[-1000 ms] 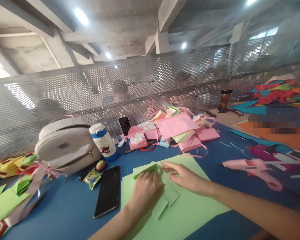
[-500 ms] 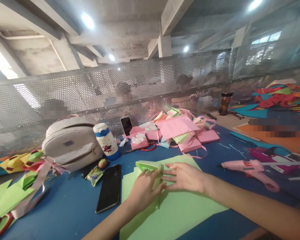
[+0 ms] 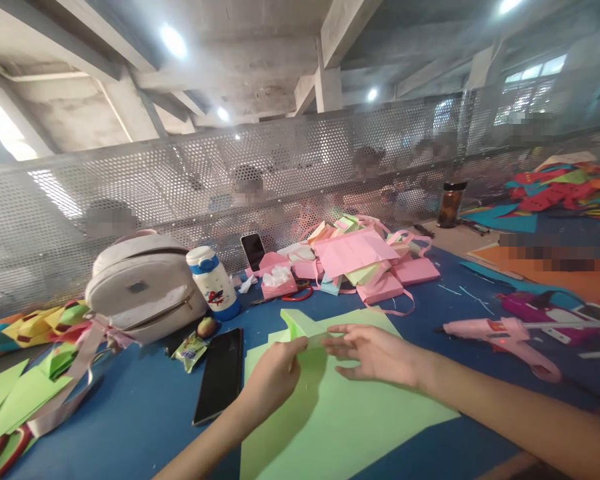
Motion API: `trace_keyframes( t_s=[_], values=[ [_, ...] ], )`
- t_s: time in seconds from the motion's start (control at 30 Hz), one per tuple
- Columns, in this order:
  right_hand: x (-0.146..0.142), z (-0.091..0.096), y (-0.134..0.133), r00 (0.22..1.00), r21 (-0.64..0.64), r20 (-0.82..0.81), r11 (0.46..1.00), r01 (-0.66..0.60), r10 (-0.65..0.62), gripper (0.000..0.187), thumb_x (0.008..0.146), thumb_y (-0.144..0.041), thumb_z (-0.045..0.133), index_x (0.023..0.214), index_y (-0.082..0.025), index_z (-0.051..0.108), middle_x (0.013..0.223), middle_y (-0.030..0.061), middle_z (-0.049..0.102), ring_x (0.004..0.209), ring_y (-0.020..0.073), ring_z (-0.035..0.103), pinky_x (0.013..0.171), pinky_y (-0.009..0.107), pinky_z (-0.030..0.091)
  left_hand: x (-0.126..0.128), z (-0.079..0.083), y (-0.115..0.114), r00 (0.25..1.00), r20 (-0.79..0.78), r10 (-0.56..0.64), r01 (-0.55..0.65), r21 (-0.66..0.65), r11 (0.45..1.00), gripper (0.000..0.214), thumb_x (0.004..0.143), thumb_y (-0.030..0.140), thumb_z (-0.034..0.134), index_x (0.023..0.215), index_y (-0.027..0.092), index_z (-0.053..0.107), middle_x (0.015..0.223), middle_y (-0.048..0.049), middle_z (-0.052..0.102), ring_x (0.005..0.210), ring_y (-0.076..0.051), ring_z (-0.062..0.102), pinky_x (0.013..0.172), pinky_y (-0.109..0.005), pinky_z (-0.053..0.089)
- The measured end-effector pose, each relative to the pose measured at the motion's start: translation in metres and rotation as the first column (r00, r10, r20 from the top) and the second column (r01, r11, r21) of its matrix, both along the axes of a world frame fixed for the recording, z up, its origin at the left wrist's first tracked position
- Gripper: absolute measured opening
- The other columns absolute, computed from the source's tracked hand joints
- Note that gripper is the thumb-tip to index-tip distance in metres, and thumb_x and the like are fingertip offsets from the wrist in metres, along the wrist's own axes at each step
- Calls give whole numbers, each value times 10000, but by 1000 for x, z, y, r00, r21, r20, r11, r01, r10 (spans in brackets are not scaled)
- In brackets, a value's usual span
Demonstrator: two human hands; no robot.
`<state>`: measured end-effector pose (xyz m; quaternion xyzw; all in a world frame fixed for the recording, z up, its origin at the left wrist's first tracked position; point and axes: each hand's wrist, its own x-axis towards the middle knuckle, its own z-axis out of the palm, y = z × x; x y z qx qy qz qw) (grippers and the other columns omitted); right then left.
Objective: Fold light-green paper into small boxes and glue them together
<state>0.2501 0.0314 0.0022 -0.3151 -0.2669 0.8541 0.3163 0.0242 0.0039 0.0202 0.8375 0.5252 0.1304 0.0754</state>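
Here's the folded green paper over the green sheets on the blue table, and the left hand has it pinched at the near edge, thumb against curled fingers! The right hand has its fingers loosely parted at the paper's right end, and I can't tell if they grip it. It should handle feather-light, springy at the folds, quick to crumple, so 2 gentle pinches along the creased edges look safest.
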Motion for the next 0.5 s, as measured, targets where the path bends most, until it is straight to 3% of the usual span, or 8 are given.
trace_keyframes(
  t_s=[0.07,0.13,0.2,0.27,0.33,0.43,0.5],
  values=[
    [8,5,-4,999,136,33,990,-19,14,271,834,-176,641,1103,-174,610,1200,109,663,1009,189,659,848,357,536,-3,7,2,986,164,-2,6,-29,1000,410,741,-17,425,923,200,722,881,-42,785,854,-198,745,757,-264,554],
    [18,14,-11,994,314,109,948,-54,21,273,858,-258,649,1121,-189,623,1229,106,651,1085,207,631,890,361,520,-6,13,3,958,288,4,13,-57,998,348,783,40,478,922,211,747,944,-32,796,876,-193,750,798,-264,560],
    [31,24,-22,970,514,242,843,-160,37,264,896,-337,612,1122,-201,630,1196,99,664,1118,220,612,929,365,494,-9,17,2,948,319,22,0,-69,998,273,802,89,534,872,224,760,911,-7,802,836,-188,754,791,-261,562],
    [49,32,-36,904,674,428,666,-319,-1,233,937,-367,556,1085,-220,660,1136,77,680,1103,224,611,960,369,471,-12,17,1,953,300,34,-18,-57,998,216,807,120,584,835,238,763,872,14,802,813,-186,754,778,-257,558],
    [71,32,-53,790,657,612,581,-480,-39,229,964,-350,516,1113,-281,675,1161,54,677,1112,230,613,993,379,459,-13,16,1,960,278,39,-31,-33,999,185,806,130,619,820,245,763,855,27,801,810,-182,752,774,-254,552],
    [111,12,-77,595,544,796,561,-623,-111,270,922,-380,594,1178,-389,678,1228,37,674,1169,269,602,1022,392,458,-14,13,3,973,230,29,-29,-7,1000,170,799,115,657,808,248,763,842,41,799,801,-171,746,770,-249,537],
    [142,-7,-92,541,583,800,545,-602,-258,256,861,-409,668,1107,-387,734,1169,54,709,1140,298,628,998,382,487,-14,11,5,986,168,9,-12,20,1000,168,786,98,683,790,248,758,825,47,795,782,-169,737,767,-260,523]
  ],
)
